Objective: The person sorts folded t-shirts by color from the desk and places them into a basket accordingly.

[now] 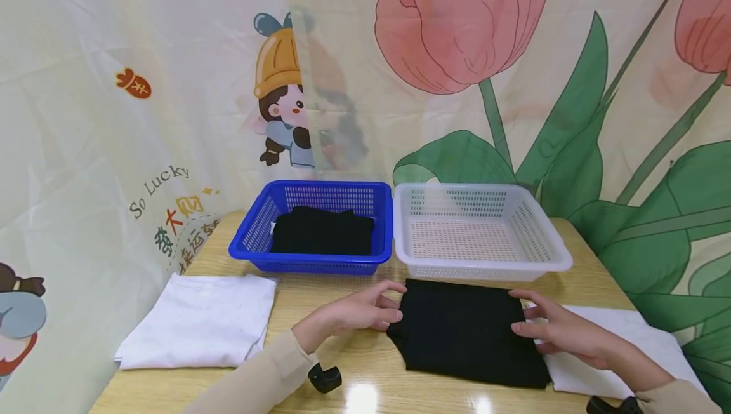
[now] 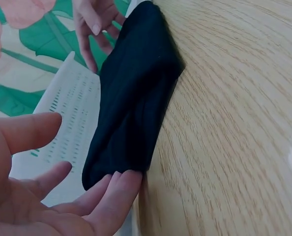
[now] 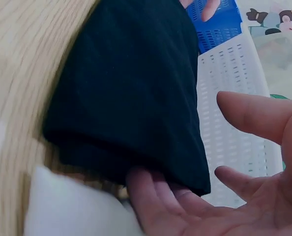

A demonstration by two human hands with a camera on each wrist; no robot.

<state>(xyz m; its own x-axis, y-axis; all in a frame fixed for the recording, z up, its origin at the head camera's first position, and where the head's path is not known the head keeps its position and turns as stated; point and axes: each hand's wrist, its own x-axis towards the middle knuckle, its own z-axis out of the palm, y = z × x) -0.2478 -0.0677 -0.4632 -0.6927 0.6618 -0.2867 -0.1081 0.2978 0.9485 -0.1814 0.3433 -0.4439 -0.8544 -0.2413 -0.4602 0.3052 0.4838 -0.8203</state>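
A folded black garment (image 1: 462, 331) lies on the wooden table, in front of the white basket. At its left side is my left hand (image 1: 360, 309); in the left wrist view the lower fingers (image 2: 117, 194) touch the cloth's edge while the thumb stands off it. My right hand (image 1: 565, 331) is at the opposite side. In the right wrist view its fingertips are tucked beneath the garment's edge, partly hidden, with the thumb raised away. A folded white cloth (image 1: 645, 338) lies under and beside the right hand.
Behind the garment stands a white perforated basket (image 1: 482, 266). A blue basket (image 1: 311, 260) adjoins it on the left, with folded black cloth (image 1: 322, 233) inside. Another folded white cloth (image 1: 197, 322) lies at the table's left. A printed curtain (image 1: 354, 84) hangs behind.
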